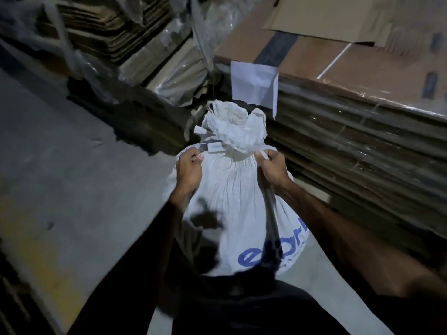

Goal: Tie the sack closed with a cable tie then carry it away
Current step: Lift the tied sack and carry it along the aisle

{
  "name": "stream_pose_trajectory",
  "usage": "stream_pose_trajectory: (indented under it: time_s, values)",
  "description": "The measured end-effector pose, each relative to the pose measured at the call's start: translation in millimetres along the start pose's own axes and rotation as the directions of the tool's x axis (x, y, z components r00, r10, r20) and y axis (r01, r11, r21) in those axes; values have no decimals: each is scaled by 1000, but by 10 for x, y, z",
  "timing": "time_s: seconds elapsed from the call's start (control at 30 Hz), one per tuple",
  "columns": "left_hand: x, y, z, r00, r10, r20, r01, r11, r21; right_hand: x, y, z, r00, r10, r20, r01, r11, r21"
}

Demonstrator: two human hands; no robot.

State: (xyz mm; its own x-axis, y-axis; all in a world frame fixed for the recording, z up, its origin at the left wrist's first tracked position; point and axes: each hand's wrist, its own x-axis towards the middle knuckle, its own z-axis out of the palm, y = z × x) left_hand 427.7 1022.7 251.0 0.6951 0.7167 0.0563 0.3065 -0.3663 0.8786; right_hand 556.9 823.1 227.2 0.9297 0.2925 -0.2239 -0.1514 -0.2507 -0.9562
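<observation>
1. Both hands were at the neck of the sack [232, 189]. Left hand [189, 169] was closed in a fist on the left side of the neck, pinching what looked like the thin free end of the cable tie [215, 148].
2. Right hand [273, 166] was closed on the right side of the neck, gripping a white strip; whether that was tie or a fold of sack could not be told.
3. Sack stood upright on the floor [72, 177], between the person's legs, just beside a wrapped stack of flattened cardboard [362, 131]. Its mouth was gathered into a ruffled bunch above the tie.
4. Tie's white head or tag lay on the left front of the neck, already looped round.
5. Judgement: cinching step in hand; tie threaded, carry not begun.
6. Next move calls for a firm pull on the free end while the other hand braces the neck, then a regrip on the bunch to lift.
</observation>
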Motion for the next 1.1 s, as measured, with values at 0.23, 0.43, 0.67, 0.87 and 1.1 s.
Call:
stream_pose_trajectory:
  time_s: [0.23,0.43,0.67,0.87,1.1]
  values:
    - [950,-455,267,974,73,213,-77,997,11,528,188,293,990,62,-129,-69,996,-48]
    - [1558,-919,728,916,64,396,-101,992,73,815,539,447,946,169,-275,-194,979,-65]
    - [2041,-1970,1429,853,41,521,-154,972,176,1238,1691,733,875,345,-340,-374,927,-21]
    - [2084,-2610,1581,848,5,529,-158,957,244,1374,2294,958,856,373,-358,-416,908,-47]
    - [1670,-2016,667,728,-96,679,-150,944,295,605,1547,1116,854,387,-348,-475,853,-217]
